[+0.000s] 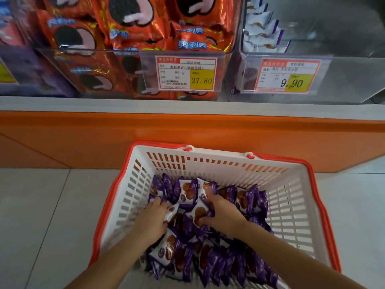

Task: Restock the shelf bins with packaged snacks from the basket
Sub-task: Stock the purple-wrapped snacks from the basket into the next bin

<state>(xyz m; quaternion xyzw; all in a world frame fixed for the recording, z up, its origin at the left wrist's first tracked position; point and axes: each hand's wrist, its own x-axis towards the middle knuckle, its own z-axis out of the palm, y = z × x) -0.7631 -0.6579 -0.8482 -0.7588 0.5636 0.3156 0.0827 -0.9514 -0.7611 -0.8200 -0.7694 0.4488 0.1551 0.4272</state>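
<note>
Snack packets (187,257), purple: heaped in white basket (295,207), below shelf bin (354,76) tagged 9.90, orange cookie packs (133,38) alongside. Left hand (153,217), right hand (221,211) each grip one packet.

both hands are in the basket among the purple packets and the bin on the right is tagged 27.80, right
The price is wrong. In the head view the tag on the right bin reads 9.90; the 27.80 tag is on the bin of orange cookie packs. Left hand and right hand are in the basket among purple packets.
</note>
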